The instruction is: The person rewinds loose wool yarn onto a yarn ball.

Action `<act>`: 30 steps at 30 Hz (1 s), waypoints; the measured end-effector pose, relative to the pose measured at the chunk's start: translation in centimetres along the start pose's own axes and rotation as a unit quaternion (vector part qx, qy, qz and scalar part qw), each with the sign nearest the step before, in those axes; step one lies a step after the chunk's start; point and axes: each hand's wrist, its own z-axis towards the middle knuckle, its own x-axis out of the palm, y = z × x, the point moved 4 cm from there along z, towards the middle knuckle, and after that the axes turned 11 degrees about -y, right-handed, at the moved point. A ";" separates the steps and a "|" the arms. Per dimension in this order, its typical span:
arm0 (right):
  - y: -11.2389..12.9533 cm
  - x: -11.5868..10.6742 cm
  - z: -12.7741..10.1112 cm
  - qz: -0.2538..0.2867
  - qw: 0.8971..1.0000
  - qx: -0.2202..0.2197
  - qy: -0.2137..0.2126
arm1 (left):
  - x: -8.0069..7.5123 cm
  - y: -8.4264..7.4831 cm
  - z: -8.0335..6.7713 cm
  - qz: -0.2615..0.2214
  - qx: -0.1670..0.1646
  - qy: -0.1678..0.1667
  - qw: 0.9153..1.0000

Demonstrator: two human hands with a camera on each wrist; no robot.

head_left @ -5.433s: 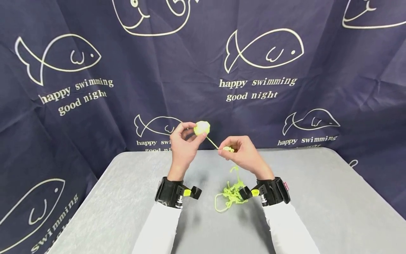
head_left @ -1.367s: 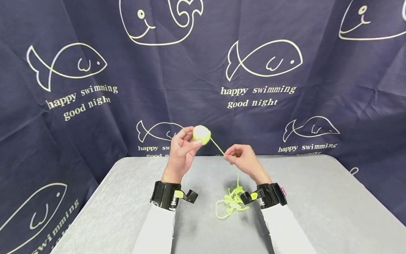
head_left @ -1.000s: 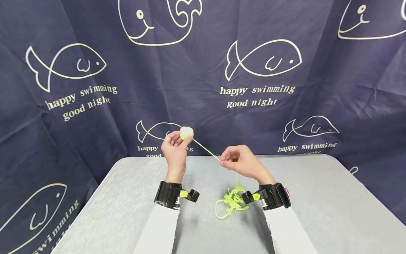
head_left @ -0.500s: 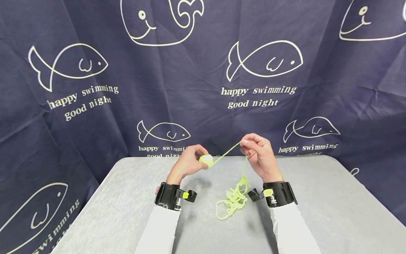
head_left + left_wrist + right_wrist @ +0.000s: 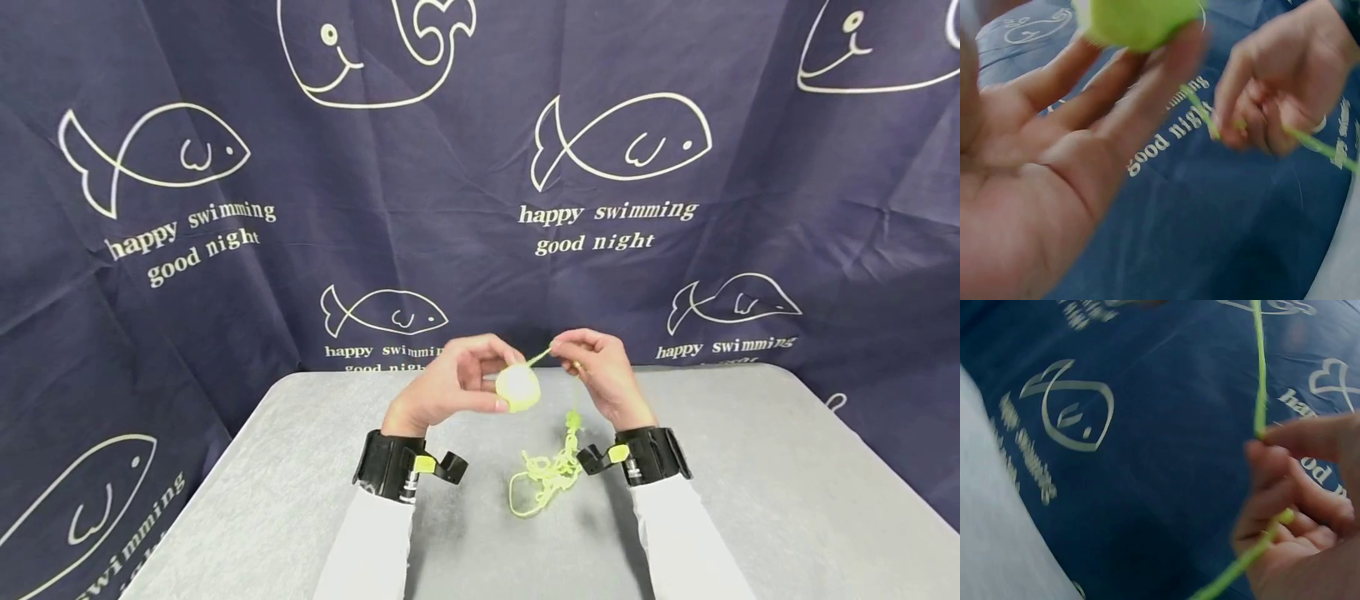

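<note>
Presently: left hand (image 5: 450, 387), fingertips (image 5: 1179, 47) curled round a small lime-green yarn ball (image 5: 517, 388); right hand (image 5: 603, 375), fingers (image 5: 1285, 459) pinching the yarn strand (image 5: 1260, 369) just beside it, loose yarn tangle (image 5: 551, 475) on the grey table (image 5: 750, 483) below.

Compared with a few seconds ago, the left hand (image 5: 450, 387) now sits lower, just above the desk's (image 5: 750, 500) far edge rather than up before the backdrop, and the yarn ball (image 5: 517, 388) in its grip looks a little fuller. Since half a second ago, the right hand (image 5: 600, 375) has dropped and closed in on the ball, so the strand (image 5: 538, 358) between them is now very short. The loose yarn pile (image 5: 547, 475) looks slightly smaller, its tail lifted toward the right hand.
</note>
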 end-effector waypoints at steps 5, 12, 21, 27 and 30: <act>-0.3 1.4 -0.5 -0.184 0.978 -0.039 0.090 | -1.5 -0.9 0.3 -0.062 0.087 -0.209 0.972; 0.6 3.1 -1.7 -0.267 0.939 -0.098 0.193 | -4.0 0.0 -0.2 -0.024 0.105 -0.463 0.880; 2.8 3.1 -2.3 -0.159 0.965 -0.154 0.140 | -5.0 1.6 -0.8 0.418 -0.013 -0.411 0.810; 3.3 2.0 -1.8 0.066 0.989 -0.114 0.073 | -3.9 2.5 -0.5 0.435 -0.120 -0.237 0.860; 3.2 1.5 -1.5 0.160 0.983 -0.082 0.048 | -3.2 2.7 -0.6 0.408 -0.144 -0.153 0.888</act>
